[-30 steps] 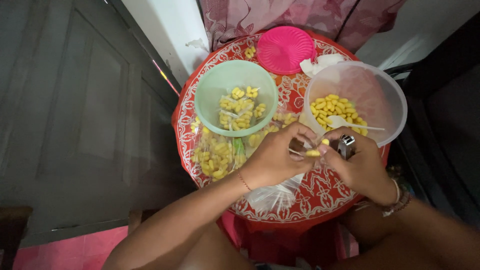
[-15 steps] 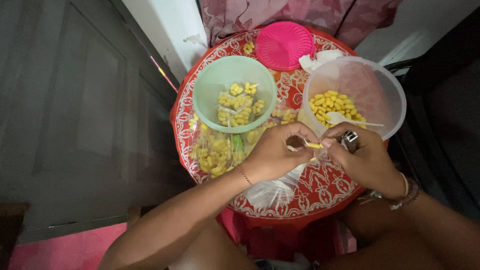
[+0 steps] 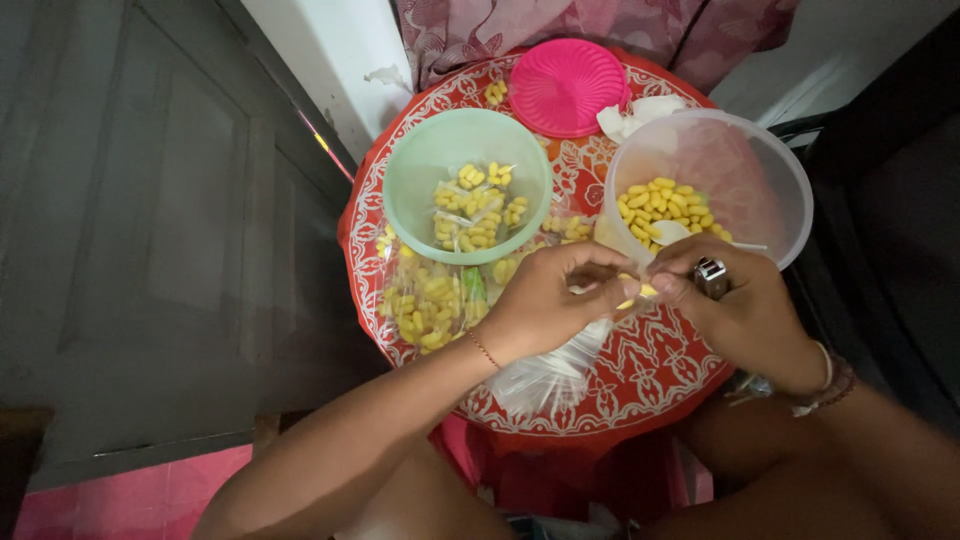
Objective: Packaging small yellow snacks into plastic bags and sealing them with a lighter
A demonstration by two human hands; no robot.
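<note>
Both hands meet over the middle of a round red patterned tray (image 3: 640, 375): the left hand (image 3: 550, 300) is curled with its fingertips pinched on a small yellow piece (image 3: 634, 294), and the right hand (image 3: 735, 305), which wears a chunky ring, closes its thumb and fingers on the same piece from the other side. A crumpled clear plastic bag (image 3: 550, 375) lies under the left hand. Just beyond the right hand stands a clear plastic bowl (image 3: 770, 180) with loose yellow pieces in it. Beyond the left hand sits a green bowl (image 3: 420, 170) holding small packets of yellow pieces, with more filled packets (image 3: 430, 305) beside it on the tray. A pink lid (image 3: 568, 85) lies at the far edge.
</note>
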